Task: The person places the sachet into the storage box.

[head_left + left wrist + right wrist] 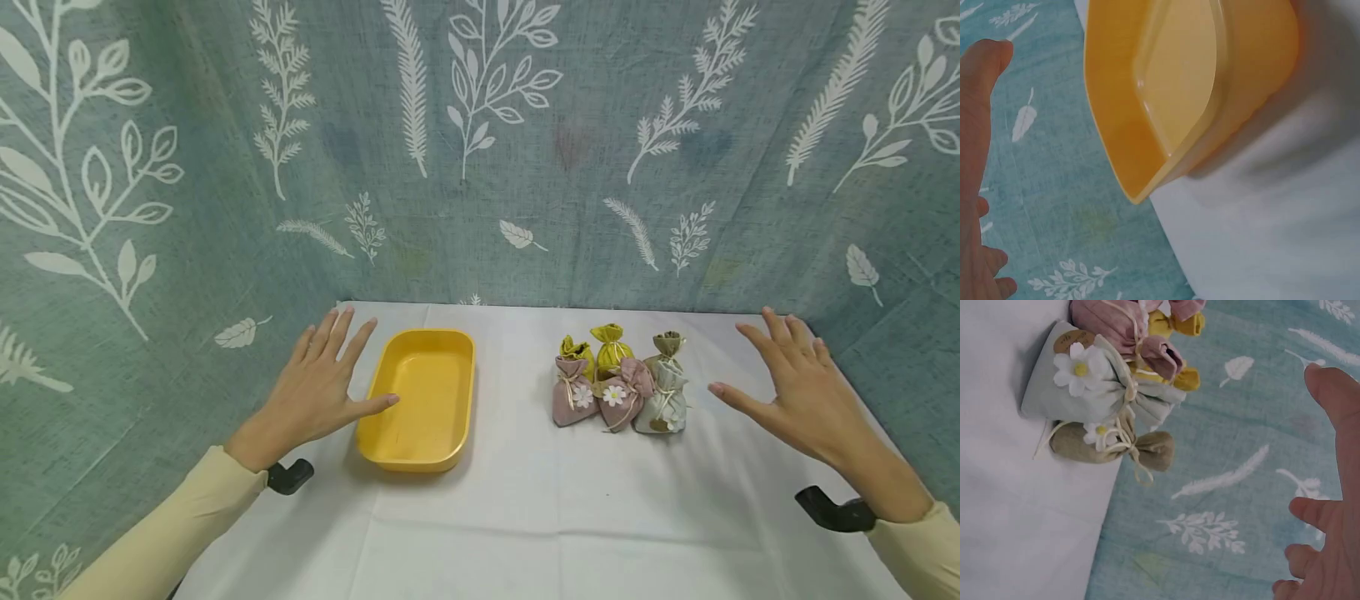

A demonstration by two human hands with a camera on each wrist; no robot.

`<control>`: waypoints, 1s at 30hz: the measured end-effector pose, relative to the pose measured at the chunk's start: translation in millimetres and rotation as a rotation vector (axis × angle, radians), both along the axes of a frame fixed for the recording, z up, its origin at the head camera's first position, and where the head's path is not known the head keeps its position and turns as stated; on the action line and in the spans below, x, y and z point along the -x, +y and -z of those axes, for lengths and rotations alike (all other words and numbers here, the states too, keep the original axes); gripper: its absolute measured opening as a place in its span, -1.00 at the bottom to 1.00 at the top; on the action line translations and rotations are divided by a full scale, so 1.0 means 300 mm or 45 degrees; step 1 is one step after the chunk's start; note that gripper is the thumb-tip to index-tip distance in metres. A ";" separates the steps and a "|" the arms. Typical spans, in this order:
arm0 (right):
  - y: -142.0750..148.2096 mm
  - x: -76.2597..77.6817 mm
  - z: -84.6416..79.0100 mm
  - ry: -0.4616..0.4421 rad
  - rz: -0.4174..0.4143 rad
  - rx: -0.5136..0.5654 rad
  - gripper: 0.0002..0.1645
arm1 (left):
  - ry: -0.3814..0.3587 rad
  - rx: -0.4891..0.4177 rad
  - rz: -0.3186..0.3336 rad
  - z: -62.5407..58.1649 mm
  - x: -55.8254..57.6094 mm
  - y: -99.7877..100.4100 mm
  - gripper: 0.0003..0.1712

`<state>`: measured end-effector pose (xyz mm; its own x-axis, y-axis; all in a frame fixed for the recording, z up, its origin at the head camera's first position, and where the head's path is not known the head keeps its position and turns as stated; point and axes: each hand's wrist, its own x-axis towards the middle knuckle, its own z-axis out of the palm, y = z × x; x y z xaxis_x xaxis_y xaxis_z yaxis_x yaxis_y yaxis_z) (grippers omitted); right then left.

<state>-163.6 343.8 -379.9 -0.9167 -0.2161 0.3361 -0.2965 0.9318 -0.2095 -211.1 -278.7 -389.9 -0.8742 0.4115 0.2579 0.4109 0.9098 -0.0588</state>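
My left hand (318, 392) hovers with spread fingers at the left side of a yellow plastic tray (452, 450), its thumb overlapping the tray in the head view. My right hand (806, 396) is held up, fingers spread and holding nothing, to the right of a cluster of small drawstring pouches. In that cluster are two pink pouches (574, 400), two yellow-green ones (612, 354) behind them, a pale grey-green pouch (1079, 381) with a white flower, and an olive-brown pouch (1082, 442). Cords tie their necks.
A white cloth (517, 500) with fold creases covers the table. Behind and along both sides hangs a teal curtain (420, 225) with white leaf prints. A black wrist band mount (291, 477) sits at the left wrist, another (834, 510) at the right.
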 end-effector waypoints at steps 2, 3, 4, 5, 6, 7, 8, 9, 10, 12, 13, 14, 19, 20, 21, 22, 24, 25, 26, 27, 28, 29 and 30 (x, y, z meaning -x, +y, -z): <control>-0.004 -0.002 0.002 -0.017 -0.008 0.029 0.16 | -0.016 -0.014 -0.005 0.003 -0.001 0.000 0.29; -0.008 -0.003 0.001 -0.032 -0.002 0.040 0.16 | -0.021 -0.027 -0.006 0.006 -0.001 0.001 0.27; -0.013 -0.004 0.001 -0.052 0.006 0.057 0.16 | -0.024 -0.043 -0.003 0.009 0.000 0.001 0.24; -0.018 -0.006 0.000 -0.071 0.017 0.078 0.15 | -0.025 -0.063 -0.002 0.013 0.001 0.001 0.20; -0.023 -0.008 -0.001 -0.088 0.026 0.097 0.14 | -0.022 -0.087 0.002 0.017 0.001 0.001 0.16; -0.029 -0.009 -0.001 -0.105 0.039 0.113 0.13 | -0.018 -0.115 0.009 0.022 0.001 0.001 0.11; -0.034 -0.010 -0.002 -0.114 0.050 0.122 0.11 | -0.021 -0.148 0.015 0.026 0.000 0.002 0.05; -0.039 -0.010 0.000 -0.116 0.056 0.130 0.09 | -0.029 -0.181 0.018 0.030 0.000 0.002 0.00; -0.043 -0.010 0.003 -0.110 0.055 0.141 0.07 | -0.045 -0.215 0.016 0.034 -0.001 0.001 -0.06; -0.051 -0.008 0.010 -0.089 0.039 0.158 0.00 | -0.102 -0.284 -0.004 0.043 -0.006 0.000 -0.14; -0.054 -0.006 0.016 -0.075 0.029 0.168 -0.03 | -0.140 -0.321 -0.017 0.048 -0.008 -0.001 -0.17; -0.057 -0.004 0.022 -0.064 0.025 0.178 -0.06 | -0.181 -0.358 -0.033 0.054 -0.010 -0.004 -0.19; -0.072 0.001 0.053 -0.068 -0.001 0.216 -0.13 | -0.353 -0.502 -0.105 0.097 -0.021 -0.025 -0.21; -0.075 0.002 0.058 -0.075 -0.003 0.221 -0.14 | -0.373 -0.521 -0.115 0.109 -0.021 -0.031 -0.22; -0.078 0.002 0.063 -0.080 -0.009 0.224 -0.15 | -0.390 -0.536 -0.125 0.121 -0.022 -0.036 -0.22; -0.081 0.003 0.067 -0.085 -0.013 0.228 -0.16 | -0.404 -0.556 -0.135 0.132 -0.023 -0.041 -0.24; -0.087 0.005 0.076 -0.087 -0.025 0.236 -0.19 | -0.420 -0.593 -0.155 0.157 -0.022 -0.049 -0.28; -0.089 0.006 0.079 -0.087 -0.030 0.243 -0.21 | -0.429 -0.612 -0.165 0.168 -0.022 -0.052 -0.30; -0.092 0.006 0.082 -0.086 -0.033 0.246 -0.23 | -0.439 -0.631 -0.173 0.178 -0.022 -0.055 -0.32; -0.094 0.007 0.086 -0.086 -0.036 0.250 -0.25 | -0.447 -0.650 -0.180 0.189 -0.022 -0.058 -0.34; -0.097 0.008 0.089 -0.088 -0.039 0.254 -0.26 | -0.457 -0.665 -0.188 0.198 -0.023 -0.060 -0.34; -0.099 0.009 0.093 -0.092 -0.040 0.260 -0.27 | -0.468 -0.679 -0.199 0.208 -0.024 -0.062 -0.35; -0.101 0.009 0.096 -0.096 -0.041 0.265 -0.28 | -0.480 -0.690 -0.211 0.216 -0.026 -0.064 -0.35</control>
<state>-166.5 313.4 -408.8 -0.9347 -0.1785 0.3074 -0.3014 0.8566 -0.4189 -203.5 -297.9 -454.8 -0.9851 0.1632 0.0550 0.1667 0.8231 0.5429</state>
